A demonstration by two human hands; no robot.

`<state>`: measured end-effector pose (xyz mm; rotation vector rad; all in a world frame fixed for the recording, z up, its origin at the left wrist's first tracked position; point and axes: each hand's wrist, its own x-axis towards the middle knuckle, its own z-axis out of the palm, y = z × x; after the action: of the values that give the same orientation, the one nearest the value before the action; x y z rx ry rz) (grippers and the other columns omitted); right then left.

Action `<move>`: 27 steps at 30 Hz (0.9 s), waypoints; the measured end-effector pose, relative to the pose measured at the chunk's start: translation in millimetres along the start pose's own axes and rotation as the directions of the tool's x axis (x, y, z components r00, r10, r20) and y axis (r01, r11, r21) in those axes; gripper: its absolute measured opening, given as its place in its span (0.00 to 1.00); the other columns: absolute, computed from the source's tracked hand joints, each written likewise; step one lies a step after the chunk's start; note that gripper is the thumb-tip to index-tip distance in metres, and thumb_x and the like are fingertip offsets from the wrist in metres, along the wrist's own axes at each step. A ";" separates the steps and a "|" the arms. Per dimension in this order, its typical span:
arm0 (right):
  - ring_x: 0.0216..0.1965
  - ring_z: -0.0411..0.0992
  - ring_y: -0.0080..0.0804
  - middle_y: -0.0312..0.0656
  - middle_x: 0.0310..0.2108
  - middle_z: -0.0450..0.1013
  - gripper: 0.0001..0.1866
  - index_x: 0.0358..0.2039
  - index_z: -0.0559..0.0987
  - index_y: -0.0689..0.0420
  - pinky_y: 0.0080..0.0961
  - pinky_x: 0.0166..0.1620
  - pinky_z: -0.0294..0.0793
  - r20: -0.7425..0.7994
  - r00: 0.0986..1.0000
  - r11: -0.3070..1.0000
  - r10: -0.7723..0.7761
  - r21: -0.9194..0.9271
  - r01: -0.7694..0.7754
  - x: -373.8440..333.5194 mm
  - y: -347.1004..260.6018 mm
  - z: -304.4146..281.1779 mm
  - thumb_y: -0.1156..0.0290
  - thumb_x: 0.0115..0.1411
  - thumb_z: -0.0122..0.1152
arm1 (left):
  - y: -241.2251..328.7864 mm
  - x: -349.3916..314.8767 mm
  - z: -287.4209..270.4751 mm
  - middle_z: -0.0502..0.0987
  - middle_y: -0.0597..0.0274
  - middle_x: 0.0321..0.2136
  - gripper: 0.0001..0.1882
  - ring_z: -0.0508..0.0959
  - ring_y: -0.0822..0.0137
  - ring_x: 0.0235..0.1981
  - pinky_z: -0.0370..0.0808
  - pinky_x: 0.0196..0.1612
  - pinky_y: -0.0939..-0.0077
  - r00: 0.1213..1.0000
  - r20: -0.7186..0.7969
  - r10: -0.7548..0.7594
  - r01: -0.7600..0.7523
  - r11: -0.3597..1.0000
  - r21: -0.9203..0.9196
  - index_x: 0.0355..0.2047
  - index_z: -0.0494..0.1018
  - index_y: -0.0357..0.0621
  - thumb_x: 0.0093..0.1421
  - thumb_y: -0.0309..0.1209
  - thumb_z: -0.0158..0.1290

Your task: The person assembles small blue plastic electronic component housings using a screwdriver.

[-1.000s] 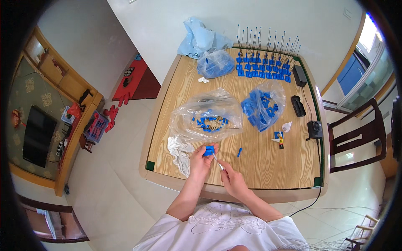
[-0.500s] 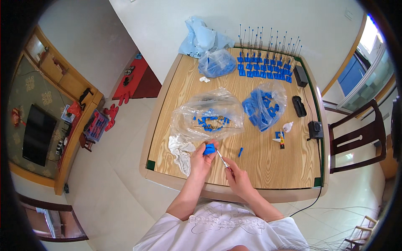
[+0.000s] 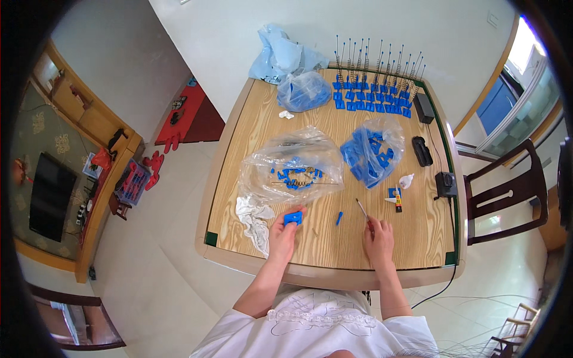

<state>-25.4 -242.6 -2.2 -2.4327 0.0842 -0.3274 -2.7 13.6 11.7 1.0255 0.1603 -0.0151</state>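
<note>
Near the table's front edge my left hand [image 3: 280,240] is closed around a small blue plastic block [image 3: 292,218]. My right hand [image 3: 379,240], farther right and low over the table, grips a screwdriver [image 3: 364,212] by its red handle, its thin metal shaft pointing up and left. Between the hands lies a small blue plastic stick [image 3: 339,218]. Beyond my left hand is an opened clear plastic bag [image 3: 256,170] with blue pieces and metal springs in it. A crumpled white cloth [image 3: 253,224] lies just left of that hand.
A second clear bag [image 3: 371,152] of blue parts lies right of centre. Glue tube [image 3: 398,201], small white bottle [image 3: 406,181] and black tray [image 3: 422,151] sit to the right. Rows of blue bases with upright springs [image 3: 371,95] fill the far right; bags [image 3: 304,92] stand beyond.
My right hand has drawn the screwdriver away from the blue block, moving right and down toward the table. My left hand has shifted slightly left and lower, still holding the turned block.
</note>
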 end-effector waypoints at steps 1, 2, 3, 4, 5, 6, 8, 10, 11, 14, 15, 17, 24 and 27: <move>0.40 0.68 0.41 0.43 0.33 0.69 0.16 0.46 0.75 0.51 0.35 0.41 0.70 -0.012 0.999 0.994 -0.042 -0.097 0.040 1.3 2.7 -1.4 0.74 0.55 0.57 | -2.3 -2.2 -0.6 0.69 0.45 0.53 0.21 0.69 0.55 0.56 0.64 0.62 0.65 0.998 0.040 0.048 -0.052 0.990 0.131 0.53 0.64 0.29 0.57 0.13 0.40; 0.40 0.68 0.41 0.43 0.33 0.69 0.16 0.46 0.75 0.51 0.35 0.41 0.70 -0.012 0.999 0.994 -0.038 -0.099 0.036 1.6 3.1 -1.4 0.74 0.55 0.57 | -4.5 -4.7 -1.2 0.69 0.45 0.53 0.21 0.69 0.55 0.56 0.64 0.62 0.65 0.998 0.042 0.043 -0.049 0.990 0.131 0.53 0.64 0.29 0.57 0.13 0.40; 0.40 0.68 0.42 0.43 0.33 0.69 0.15 0.45 0.76 0.51 0.35 0.41 0.70 -0.016 0.999 0.995 -0.037 -0.098 0.035 2.0 2.4 -2.0 0.74 0.55 0.58 | -6.5 -7.1 -1.5 0.69 0.47 0.53 0.19 0.69 0.57 0.56 0.64 0.61 0.66 0.994 0.079 0.074 -0.088 0.976 0.198 0.51 0.66 0.31 0.59 0.14 0.42; 0.40 0.67 0.43 0.44 0.33 0.69 0.15 0.44 0.76 0.52 0.35 0.41 0.70 -0.020 0.999 0.995 -0.039 -0.096 0.037 3.1 2.0 -2.4 0.74 0.55 0.58 | -7.7 -8.7 -1.4 0.70 0.49 0.53 0.17 0.69 0.60 0.56 0.64 0.61 0.67 0.988 0.117 0.104 -0.132 0.956 0.262 0.50 0.68 0.32 0.60 0.15 0.43; 0.40 0.67 0.43 0.44 0.33 0.69 0.15 0.44 0.76 0.52 0.35 0.41 0.70 -0.020 0.999 0.995 -0.038 -0.097 0.036 3.6 2.9 -1.8 0.74 0.55 0.58 | -8.9 -10.3 -2.5 0.70 0.49 0.53 0.17 0.69 0.60 0.56 0.64 0.61 0.67 0.988 0.118 0.104 -0.132 0.956 0.262 0.50 0.68 0.32 0.60 0.15 0.43; 0.40 0.67 0.42 0.44 0.34 0.69 0.14 0.44 0.76 0.52 0.35 0.40 0.70 -0.031 0.998 0.993 -0.062 -0.106 0.059 4.1 4.3 -0.5 0.74 0.55 0.58 | -9.8 -11.5 -4.1 0.71 0.52 0.52 0.18 0.70 0.63 0.55 0.64 0.60 0.70 0.986 0.139 0.095 -0.129 0.957 0.260 0.50 0.69 0.34 0.60 0.15 0.43; 0.39 0.67 0.42 0.44 0.35 0.69 0.14 0.44 0.76 0.52 0.35 0.40 0.70 -0.041 0.996 0.990 -0.085 -0.116 0.080 3.7 6.4 1.7 0.74 0.55 0.58 | -8.6 -12.1 -4.0 0.72 0.55 0.51 0.18 0.70 0.66 0.54 0.63 0.60 0.73 0.983 0.159 0.086 -0.125 0.958 0.259 0.51 0.69 0.36 0.60 0.15 0.44; 0.40 0.67 0.43 0.44 0.35 0.69 0.15 0.43 0.76 0.53 0.36 0.41 0.69 -0.066 0.996 0.996 -0.057 -0.069 0.053 3.3 6.9 2.8 0.75 0.54 0.59 | -6.2 -12.4 -3.0 0.71 0.54 0.52 0.18 0.70 0.66 0.55 0.63 0.59 0.74 0.963 0.226 0.149 -0.204 0.949 0.243 0.51 0.69 0.35 0.60 0.14 0.43; 0.40 0.67 0.43 0.44 0.35 0.69 0.15 0.43 0.76 0.53 0.36 0.41 0.69 -0.066 0.996 0.996 -0.057 -0.069 0.052 3.3 6.1 2.0 0.75 0.54 0.59 | -4.8 -12.8 -3.4 0.71 0.54 0.52 0.18 0.70 0.66 0.55 0.63 0.59 0.74 0.963 0.226 0.148 -0.203 0.948 0.243 0.51 0.69 0.35 0.60 0.14 0.43; 0.41 0.67 0.43 0.45 0.37 0.69 0.15 0.42 0.76 0.54 0.35 0.43 0.68 -0.064 0.997 0.997 -0.048 -0.061 0.044 5.8 0.8 -3.6 0.77 0.52 0.60 | 0.2 -13.7 -4.3 0.70 0.53 0.53 0.17 0.69 0.66 0.55 0.64 0.59 0.74 0.947 0.271 0.171 -0.257 0.910 0.325 0.50 0.69 0.35 0.61 0.15 0.43; 0.42 0.67 0.43 0.45 0.38 0.70 0.15 0.42 0.76 0.55 0.35 0.44 0.68 -0.130 0.988 0.992 -0.079 -0.105 0.066 6.8 -1.6 -4.0 0.77 0.52 0.61 | 1.9 -14.5 -3.9 0.70 0.53 0.53 0.17 0.70 0.66 0.55 0.64 0.58 0.74 0.937 0.291 0.191 -0.294 0.883 0.367 0.50 0.69 0.35 0.61 0.15 0.43; 0.43 0.66 0.44 0.46 0.39 0.70 0.14 0.41 0.77 0.56 0.34 0.45 0.67 -0.197 0.974 0.985 -0.111 -0.153 0.081 6.9 -6.4 -4.6 0.77 0.51 0.61 | 3.3 -16.4 -1.2 0.71 0.53 0.52 0.17 0.71 0.66 0.54 0.65 0.58 0.74 0.926 0.315 0.209 -0.330 0.853 0.403 0.50 0.69 0.35 0.60 0.14 0.44; 0.39 0.70 0.42 0.44 0.37 0.71 0.15 0.40 0.77 0.57 0.33 0.43 0.71 -0.018 0.977 0.910 -0.212 0.362 0.204 -6.0 -47.3 16.8 0.78 0.50 0.63 | -11.8 -19.8 -0.7 0.72 0.53 0.52 0.17 0.73 0.66 0.52 0.67 0.56 0.75 0.954 0.290 0.074 -0.198 0.883 0.426 0.49 0.70 0.36 0.59 0.13 0.47; 0.41 0.72 0.37 0.43 0.38 0.72 0.18 0.45 0.74 0.58 0.30 0.44 0.72 0.132 0.969 0.868 -0.207 0.482 0.120 -8.7 -67.8 39.9 0.76 0.52 0.65 | -22.0 -22.5 7.1 0.71 0.53 0.53 0.16 0.72 0.66 0.53 0.67 0.56 0.74 0.968 0.238 0.081 -0.143 0.956 0.257 0.48 0.69 0.36 0.60 0.14 0.47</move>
<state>-25.1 -164.3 9.4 -1.9718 -0.2586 -0.1743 -25.9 -5.2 -0.3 1.2983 -0.1119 -0.0508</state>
